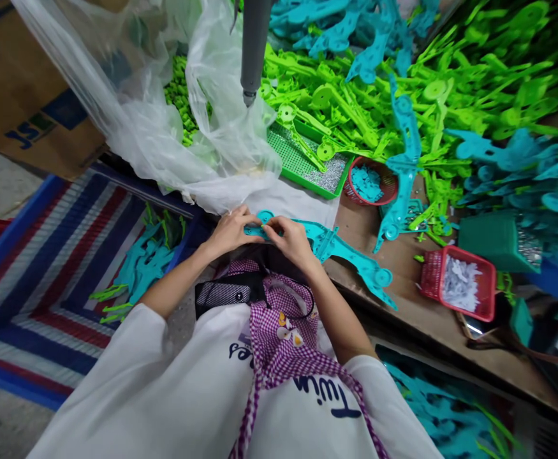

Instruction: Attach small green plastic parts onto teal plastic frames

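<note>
A long turquoise plastic part [329,245] lies at the table's front edge, its far end reaching out to the right. My left hand [233,231] grips its left end, with the fingers closed round the edge. My right hand [286,237] is pinched at the same end, close beside the left fingertips. A tiny green piece [263,227] shows at the right fingertips. Above my hands hangs a grey powered screwdriver [254,51], its tip pointing down and touching nothing.
Behind are a green tray [302,153] with small metal pieces, a red basket [369,182] of turquoise bits and heaped lime-green parts [355,108]. A red basket [467,284] of white pieces stands right. Clear plastic [164,127] and a striped crate [58,280] are left.
</note>
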